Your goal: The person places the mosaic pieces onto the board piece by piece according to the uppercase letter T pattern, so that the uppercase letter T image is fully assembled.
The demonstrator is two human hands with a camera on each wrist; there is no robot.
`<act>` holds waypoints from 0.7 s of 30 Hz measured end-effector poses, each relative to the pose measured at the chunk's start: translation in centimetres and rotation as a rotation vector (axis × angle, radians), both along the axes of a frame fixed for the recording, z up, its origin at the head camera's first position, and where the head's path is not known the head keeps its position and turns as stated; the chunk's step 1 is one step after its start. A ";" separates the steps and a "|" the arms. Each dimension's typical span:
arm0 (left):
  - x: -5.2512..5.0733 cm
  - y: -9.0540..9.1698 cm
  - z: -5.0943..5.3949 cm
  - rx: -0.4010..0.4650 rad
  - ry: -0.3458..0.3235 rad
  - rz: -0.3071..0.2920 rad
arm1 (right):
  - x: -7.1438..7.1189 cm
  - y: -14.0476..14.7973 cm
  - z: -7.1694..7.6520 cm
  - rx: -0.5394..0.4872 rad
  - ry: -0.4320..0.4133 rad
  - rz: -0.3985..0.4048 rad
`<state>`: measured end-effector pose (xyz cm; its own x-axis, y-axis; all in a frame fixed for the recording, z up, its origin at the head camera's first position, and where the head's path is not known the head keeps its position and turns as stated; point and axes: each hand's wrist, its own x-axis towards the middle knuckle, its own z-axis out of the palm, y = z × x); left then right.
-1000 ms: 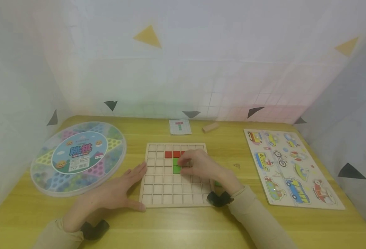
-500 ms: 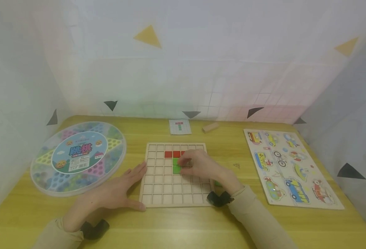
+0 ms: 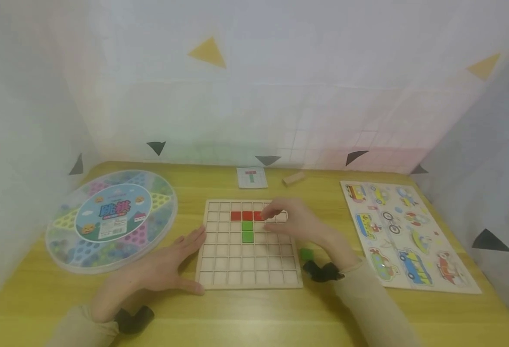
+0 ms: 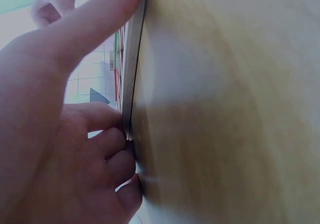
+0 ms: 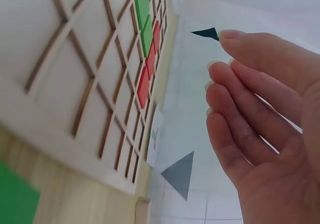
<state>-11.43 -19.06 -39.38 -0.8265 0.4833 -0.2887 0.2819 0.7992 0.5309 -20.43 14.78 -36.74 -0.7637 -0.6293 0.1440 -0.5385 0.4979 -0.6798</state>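
Observation:
A wooden grid board point(image 3: 227, 264) lies on the table. Three red tiles point(image 3: 236, 216) sit side by side in one of its upper rows, and two green tiles point(image 3: 247, 236) run down below the middle one. My left hand point(image 3: 163, 266), fingers spread, touches the board's left edge, with the thumb at the near left corner. Over the board's right side hovers my right hand point(image 3: 297, 221); the right wrist view shows its loosely bent fingers point(image 5: 225, 129) with nothing between them. A loose green block point(image 3: 306, 254) rests just right of the board.
Behind the board lie a card point(image 3: 258, 182) printed with a red and green T and a small wooden block point(image 3: 294, 179). A round Chinese checkers box point(image 3: 154, 231) is at the left. A vehicle picture puzzle board point(image 3: 438, 241) lies at the right.
My right hand has let go of the lower green tile and moved right and up, uncovering both green tiles and the loose green block. The left hand keeps its place at the board's edge.

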 end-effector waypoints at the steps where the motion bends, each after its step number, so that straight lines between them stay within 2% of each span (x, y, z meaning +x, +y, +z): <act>1: 0.0 0.0 0.0 0.004 -0.001 -0.003 | 0.0 0.2 0.0 0.007 0.016 0.004; 5: 0.0 0.0 0.0 0.011 -0.003 -0.004 | 0.1 1.4 0.0 0.038 0.049 -0.002; 9: -0.1 0.1 0.0 0.004 -0.009 0.000 | 0.6 3.1 0.0 0.066 0.028 -0.037; 17: -0.1 0.1 -0.3 0.007 -0.005 -0.002 | 1.2 7.1 -1.1 0.046 0.160 -0.057; 21: -0.1 0.1 -0.5 0.004 0.008 -0.005 | 1.6 8.7 -1.6 0.060 0.156 -0.104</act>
